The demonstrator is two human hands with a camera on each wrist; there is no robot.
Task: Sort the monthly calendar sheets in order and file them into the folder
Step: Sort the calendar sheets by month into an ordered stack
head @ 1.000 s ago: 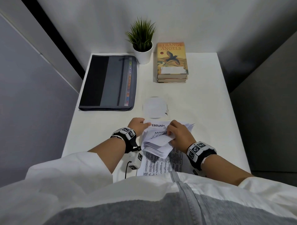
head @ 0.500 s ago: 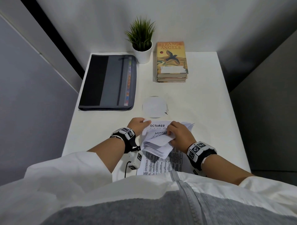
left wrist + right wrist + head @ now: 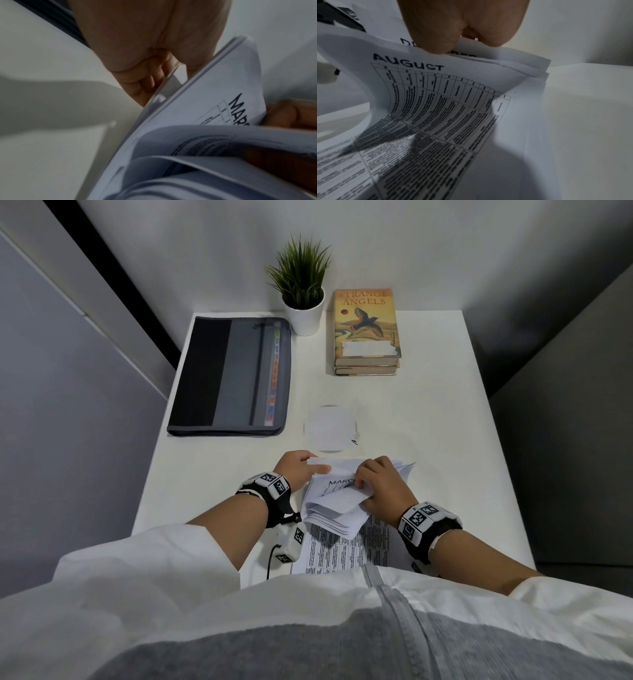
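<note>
Flipping through the calendar sheets at the near edge of the counter (image 3: 428,422).

Far left at the back, the dark folder (image 3: 233,376) lies flat and closed, coloured tabs along its right side, well apart from my hands. Next to it a potted plant (image 3: 303,299), then a stack of books (image 3: 367,332). Closer in, my left hand (image 3: 297,469) pinches the top corner of one sheet, fingers (image 3: 149,81) curled round its edge. The calendar sheets (image 3: 337,503) are fanned between my hands, the March page showing on top. My right hand (image 3: 378,487) grips the bundle from the right, thumb clamped over the top edges; August (image 3: 409,63) curves beneath my wrist.
</note>
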